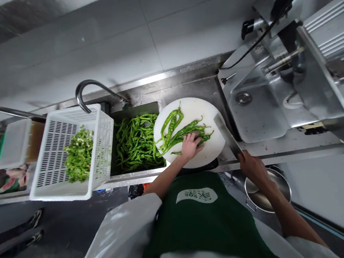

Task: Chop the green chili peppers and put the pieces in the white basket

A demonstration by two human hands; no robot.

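Long green chili peppers lie on a round white cutting board. My left hand rests on top of some of these peppers, its fingers spread across them. Wrapped around a handle at the board's right is my right hand, which holds a cleaver. The broad blade is tilted and overlaps the board's right edge, apart from the peppers. Left of the board, a sink basin contains many more green chili peppers.
A white plastic basket with chopped greens stands left of the basin, beneath a curved faucet. To the right is a metal slicing machine. Below the counter sits a metal pot. Another person's legs show at the lower left.
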